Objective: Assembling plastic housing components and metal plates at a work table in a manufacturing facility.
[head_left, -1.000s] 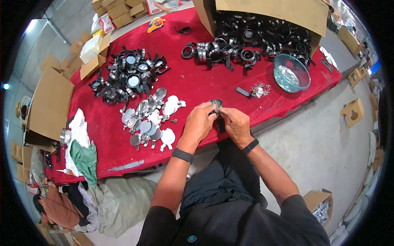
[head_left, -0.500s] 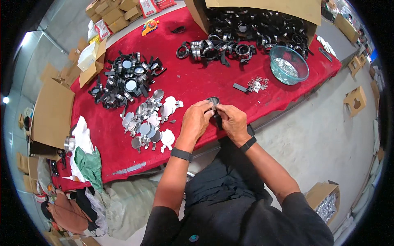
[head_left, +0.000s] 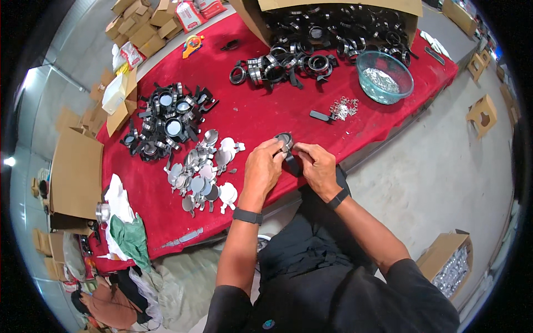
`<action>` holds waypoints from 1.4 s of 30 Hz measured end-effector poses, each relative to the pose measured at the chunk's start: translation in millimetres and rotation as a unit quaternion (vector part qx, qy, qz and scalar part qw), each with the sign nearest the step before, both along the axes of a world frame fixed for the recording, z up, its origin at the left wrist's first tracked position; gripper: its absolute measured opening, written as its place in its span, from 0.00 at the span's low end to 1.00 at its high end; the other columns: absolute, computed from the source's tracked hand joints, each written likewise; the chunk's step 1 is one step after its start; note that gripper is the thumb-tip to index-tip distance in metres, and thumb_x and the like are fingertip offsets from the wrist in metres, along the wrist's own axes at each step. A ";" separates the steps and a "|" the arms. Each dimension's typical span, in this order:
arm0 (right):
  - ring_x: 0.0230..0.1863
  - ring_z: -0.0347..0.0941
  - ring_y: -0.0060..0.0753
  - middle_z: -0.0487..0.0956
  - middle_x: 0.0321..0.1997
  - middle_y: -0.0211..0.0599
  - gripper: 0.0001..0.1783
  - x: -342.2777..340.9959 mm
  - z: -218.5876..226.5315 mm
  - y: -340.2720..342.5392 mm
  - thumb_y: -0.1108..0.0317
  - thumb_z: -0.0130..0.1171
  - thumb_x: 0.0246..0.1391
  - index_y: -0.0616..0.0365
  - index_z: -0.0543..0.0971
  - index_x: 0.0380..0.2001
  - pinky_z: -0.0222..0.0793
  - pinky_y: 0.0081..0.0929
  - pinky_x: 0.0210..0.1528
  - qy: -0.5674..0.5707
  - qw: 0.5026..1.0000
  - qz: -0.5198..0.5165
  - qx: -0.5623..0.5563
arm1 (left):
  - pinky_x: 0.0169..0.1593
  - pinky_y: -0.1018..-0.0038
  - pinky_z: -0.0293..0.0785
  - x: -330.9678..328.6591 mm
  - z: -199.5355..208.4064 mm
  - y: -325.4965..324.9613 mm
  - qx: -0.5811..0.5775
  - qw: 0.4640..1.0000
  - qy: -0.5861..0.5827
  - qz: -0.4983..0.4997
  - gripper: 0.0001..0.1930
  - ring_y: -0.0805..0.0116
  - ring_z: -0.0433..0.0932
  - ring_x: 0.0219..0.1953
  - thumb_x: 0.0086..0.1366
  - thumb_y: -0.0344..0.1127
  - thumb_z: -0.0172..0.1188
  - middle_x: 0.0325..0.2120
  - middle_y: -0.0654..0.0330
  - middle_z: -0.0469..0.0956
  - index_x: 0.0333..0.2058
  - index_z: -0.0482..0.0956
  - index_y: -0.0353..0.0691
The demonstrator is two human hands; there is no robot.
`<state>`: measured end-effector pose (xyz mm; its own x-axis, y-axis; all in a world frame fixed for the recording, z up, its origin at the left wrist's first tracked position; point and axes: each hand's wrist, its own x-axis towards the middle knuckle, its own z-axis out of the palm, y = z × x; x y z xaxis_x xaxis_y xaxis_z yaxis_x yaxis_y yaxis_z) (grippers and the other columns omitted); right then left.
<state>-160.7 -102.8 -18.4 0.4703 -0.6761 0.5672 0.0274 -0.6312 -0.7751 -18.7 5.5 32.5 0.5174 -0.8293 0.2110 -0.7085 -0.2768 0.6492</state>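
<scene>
My left hand (head_left: 263, 171) is closed on a black ring-shaped part (head_left: 285, 136) with a metal disc inside and a dark strap-like handle pointing down toward me. Close beside it, my right hand (head_left: 318, 171) has thumb and fingers pinched together at the part's right side; whatever they hold is too small to make out. Left of my hands lies a pile of loose silver discs with tabs (head_left: 197, 176). Beyond that pile are several black ring parts with discs in them (head_left: 171, 125).
A red cloth (head_left: 233, 111) covers the table. Small metal clips (head_left: 343, 109) lie by a flat dark piece (head_left: 321, 116), near a glass bowl of silvery bits (head_left: 385, 91). Black rings (head_left: 318, 65) spill from a large carton (head_left: 411, 22). White and green cloths (head_left: 129, 233) hang at the left.
My right hand has drawn slightly away from the ring part, showing more of its ring and handle. The left hand keeps its hold. The whole view has shifted a little.
</scene>
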 end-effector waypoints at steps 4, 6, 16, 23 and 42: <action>0.46 0.88 0.52 0.89 0.44 0.49 0.11 -12.8 -7.4 1.0 0.79 0.68 0.59 0.62 0.88 0.46 0.83 0.41 0.50 0.027 0.999 -0.011 0.018 | 0.66 0.59 0.79 0.2 2.0 -2.1 0.004 1.000 -0.014 -0.003 0.17 0.43 0.85 0.59 0.68 0.32 0.67 0.57 0.41 0.85 0.53 0.89 0.35; 0.46 0.88 0.52 0.89 0.44 0.49 0.11 -16.7 -8.5 0.4 0.79 0.68 0.59 0.62 0.88 0.46 0.84 0.41 0.50 0.025 0.999 -0.010 0.028 | 0.65 0.59 0.79 -0.7 2.3 -3.4 0.008 1.000 -0.022 -0.002 0.17 0.43 0.85 0.59 0.68 0.32 0.67 0.56 0.42 0.86 0.53 0.89 0.35; 0.46 0.88 0.55 0.89 0.44 0.52 0.12 -29.7 -2.2 -26.7 0.79 0.67 0.59 0.63 0.87 0.46 0.84 0.42 0.50 0.047 0.998 -0.005 0.038 | 0.62 0.55 0.81 -6.7 9.1 -9.6 0.012 0.998 -0.060 0.029 0.16 0.43 0.86 0.55 0.62 0.32 0.67 0.53 0.46 0.88 0.48 0.92 0.36; 0.47 0.87 0.55 0.88 0.45 0.50 0.13 -41.5 30.5 -133.5 0.75 0.66 0.61 0.62 0.88 0.48 0.81 0.43 0.53 0.080 0.975 -0.197 -0.063 | 0.60 0.56 0.82 -8.0 7.8 -9.9 0.004 0.997 -0.057 0.047 0.16 0.42 0.87 0.53 0.61 0.31 0.66 0.52 0.44 0.88 0.47 0.92 0.37; 0.47 0.83 0.61 0.85 0.42 0.54 0.08 -66.2 4.8 -211.6 0.66 0.71 0.55 0.56 0.90 0.37 0.79 0.56 0.51 0.352 0.928 -0.118 -0.040 | 0.59 0.58 0.82 -12.2 -3.1 -8.6 -0.014 0.997 -0.021 0.076 0.17 0.42 0.88 0.52 0.64 0.29 0.63 0.52 0.45 0.88 0.50 0.90 0.36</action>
